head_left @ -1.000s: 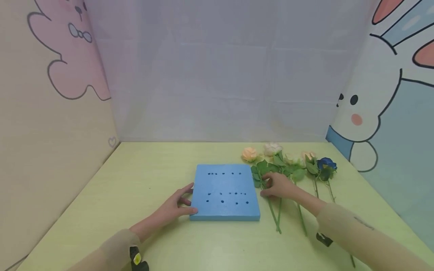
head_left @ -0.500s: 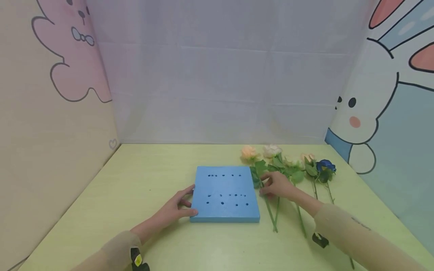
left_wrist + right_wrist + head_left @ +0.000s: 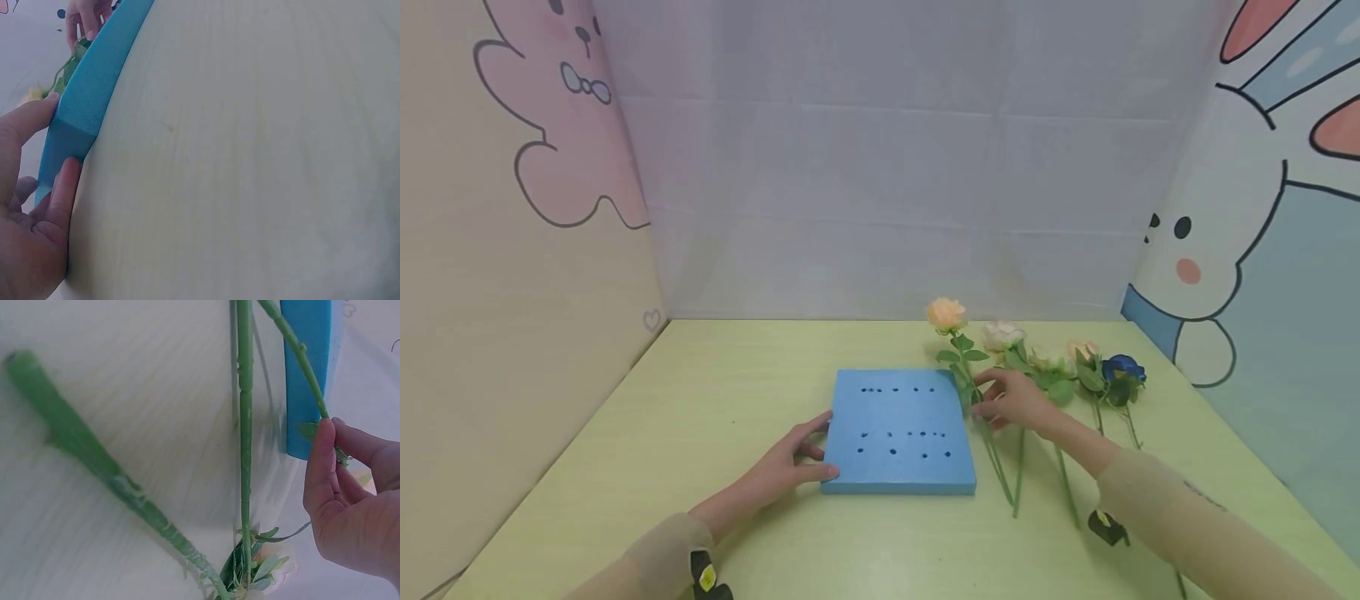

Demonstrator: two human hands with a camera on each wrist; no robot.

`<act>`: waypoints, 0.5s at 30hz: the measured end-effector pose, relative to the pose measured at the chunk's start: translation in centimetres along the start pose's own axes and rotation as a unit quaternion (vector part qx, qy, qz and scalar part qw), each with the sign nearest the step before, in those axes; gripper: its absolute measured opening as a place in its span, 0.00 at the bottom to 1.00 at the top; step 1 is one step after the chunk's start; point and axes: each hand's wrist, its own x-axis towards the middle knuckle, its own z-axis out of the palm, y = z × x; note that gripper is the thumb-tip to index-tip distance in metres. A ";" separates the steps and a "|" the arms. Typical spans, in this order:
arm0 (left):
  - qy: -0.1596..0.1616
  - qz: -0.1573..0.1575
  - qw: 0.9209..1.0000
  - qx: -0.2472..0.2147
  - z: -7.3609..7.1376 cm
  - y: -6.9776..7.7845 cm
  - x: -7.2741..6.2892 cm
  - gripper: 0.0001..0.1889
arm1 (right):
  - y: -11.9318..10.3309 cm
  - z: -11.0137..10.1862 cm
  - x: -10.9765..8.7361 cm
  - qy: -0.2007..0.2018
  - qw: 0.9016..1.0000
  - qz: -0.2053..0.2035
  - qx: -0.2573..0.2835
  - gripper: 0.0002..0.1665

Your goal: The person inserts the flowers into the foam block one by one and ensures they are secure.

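Holds, in the narrow pinch grip of the right hand, the slim green stem of a peach-coloured, many-petalled rose. Leans with bloom beyond the far right corner of the blue block and stem slanting down along its right side, outside the holes.

Immediately to the left: flat, rectangular, smooth blue block, pierced on top by rows of small dark holes; depth too hard to tell. At its near left corner: left hand, grip spread wide, thumb on the corner, fingers against the left side.

To the right, on the pale yellow, wood-grained table: white rose, pale yellow-green flower partly covered by leaves, second peach rose and dark blue rose. In the right wrist view: knobbed stems, one flecked with white.

On the forearms: beige sleeves. At the left wrist: black strap with yellow patch, marking too small to read.

Behind: creased pale cloth. At the sides: pink cartoon animal with bow tie, white cartoon rabbit.
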 end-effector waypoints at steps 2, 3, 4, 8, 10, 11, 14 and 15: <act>0.001 -0.002 1.000 0.000 0.0 0.1 -0.1 0.46 | -0.2 0.0 0.0 -0.008 1.000 0.002 0.008 0.34; 0.000 -0.003 1.000 0.000 0.0 0.1 -0.1 0.46 | -0.3 -0.1 0.0 -0.013 1.000 0.003 0.012 0.35; 0.000 -0.003 1.000 -0.001 0.0 0.2 -0.1 0.46 | -0.3 -0.1 0.0 -0.018 1.000 0.002 0.016 0.35; -0.005 -0.001 1.000 0.000 -0.1 0.3 -0.1 0.46 | -0.3 -0.4 0.0 -0.036 0.999 0.000 0.027 0.36; -0.006 -0.002 1.000 0.001 -0.1 0.3 -0.1 0.46 | -0.2 -0.6 0.2 -0.044 0.999 -0.003 0.032 0.37; -0.005 -0.003 1.000 0.003 -0.1 0.3 -0.1 0.46 | -0.2 -0.7 0.2 -0.046 0.998 -0.005 0.036 0.38; -0.007 -0.005 1.000 0.005 -0.1 0.2 -0.1 0.47 | -0.5 -1.2 0.5 -0.051 0.998 -0.011 0.045 0.39; -0.008 -0.004 1.000 0.006 -0.1 0.2 -0.1 0.46 | -0.7 -1.3 0.6 -0.050 0.998 -0.013 0.048 0.39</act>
